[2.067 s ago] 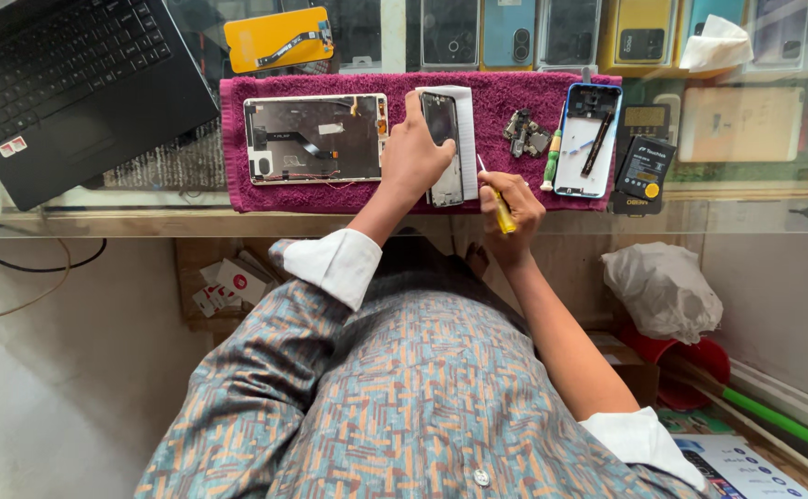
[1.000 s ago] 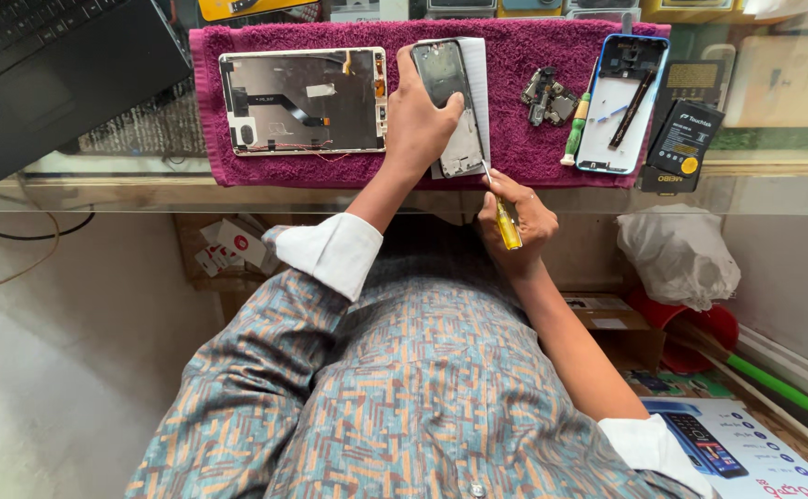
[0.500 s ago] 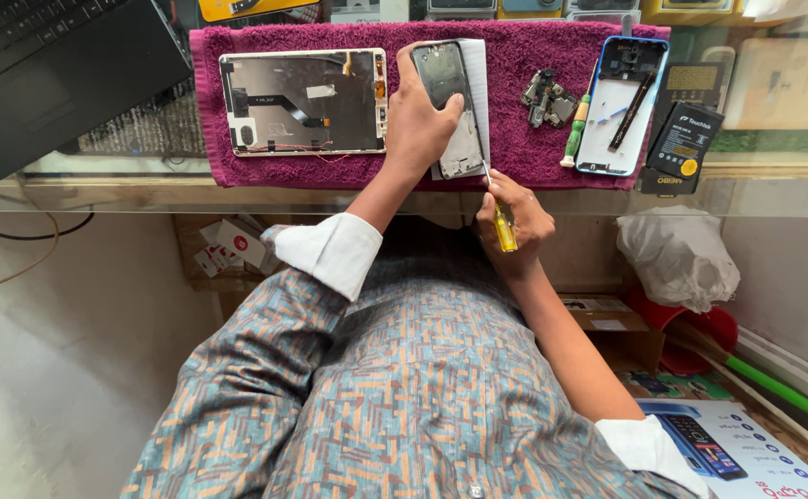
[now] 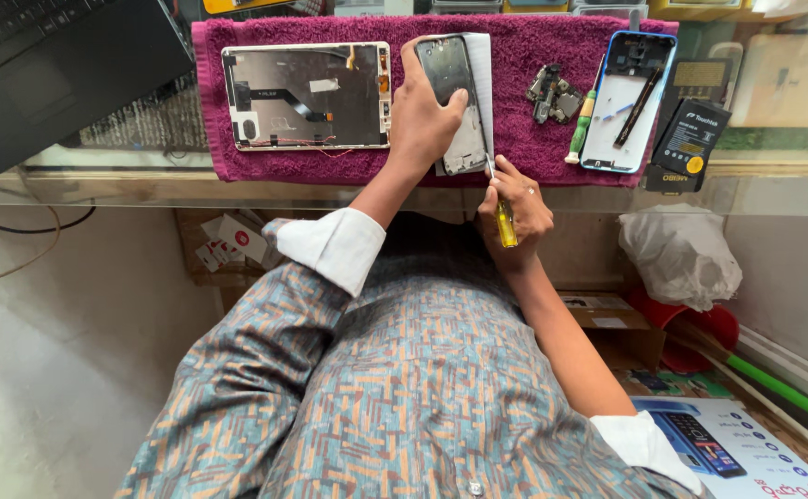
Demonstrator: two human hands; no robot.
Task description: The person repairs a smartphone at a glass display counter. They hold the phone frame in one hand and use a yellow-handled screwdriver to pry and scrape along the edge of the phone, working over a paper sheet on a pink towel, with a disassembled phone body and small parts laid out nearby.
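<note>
Head view, looking down at a glass-topped counter (image 4: 238, 189) with a magenta terry towel (image 4: 515, 139) spread along its far edge. Left hand (image 4: 427, 115) lies palm-down on a dark opened smartphone body (image 4: 455, 92) that rests on the towel near its middle, fingers closed around the phone's left edge and top, thumb across the dark panel; grip clamped on the phone. A white sheet or panel (image 4: 481, 69) shows under the phone's right side. Right hand (image 4: 515, 217) sits just below the towel's front edge, fingers closed tight around a small yellow-handled screwdriver (image 4: 506, 222); its metal tip points up and touches the phone's lower right corner. Left of the phone, on the towel, lies an opened silver tablet back panel (image 4: 307, 97) with flex cables and a thin red wire, not touching the hand. Right of the phone: a small heap of grey metal parts (image 4: 552, 92), then a green-handled tool (image 4: 580, 129), then a blue-rimmed phone frame (image 4: 628, 102) with a black stylus-like tool lying inside. A black battery pack (image 4: 686, 143) lies at the towel's right end. Black laptop (image 4: 53, 65) at upper left, well apart. White plastic bag (image 4: 681, 254) under the counter on the right. Patterned shirt with white cuffs fills the foreground.
</note>
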